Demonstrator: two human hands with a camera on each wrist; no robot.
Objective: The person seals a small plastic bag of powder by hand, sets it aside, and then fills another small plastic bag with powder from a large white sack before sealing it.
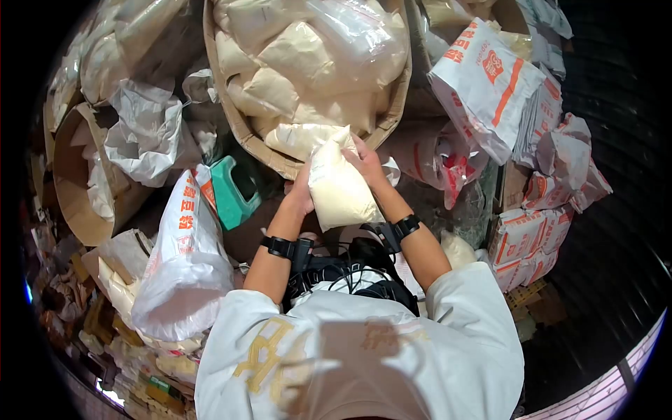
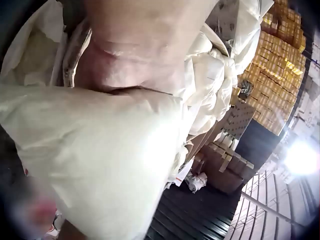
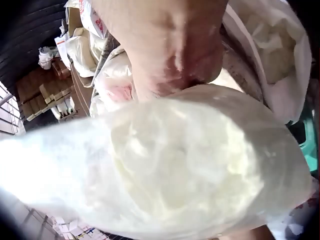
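A clear plastic bag of pale cream powder (image 1: 341, 183) is held between both hands in front of the body, at the near rim of a large round drum (image 1: 280, 162). The left hand (image 1: 302, 187) grips its left side and the right hand (image 1: 365, 162) its upper right side. In the left wrist view the bag (image 2: 95, 150) lies below the left hand (image 2: 132, 60). The right wrist view shows the bag (image 3: 185, 160) across the frame under the right hand (image 3: 170, 55). Most fingers are hidden behind the bag.
Similar filled bags (image 1: 301, 63) fill the drum. On the left are a green plastic container (image 1: 234, 194), a white sack with orange print (image 1: 185, 259) and another open drum (image 1: 84, 175). Printed white sacks (image 1: 490, 84) and stacked packs (image 1: 528, 245) stand on the right.
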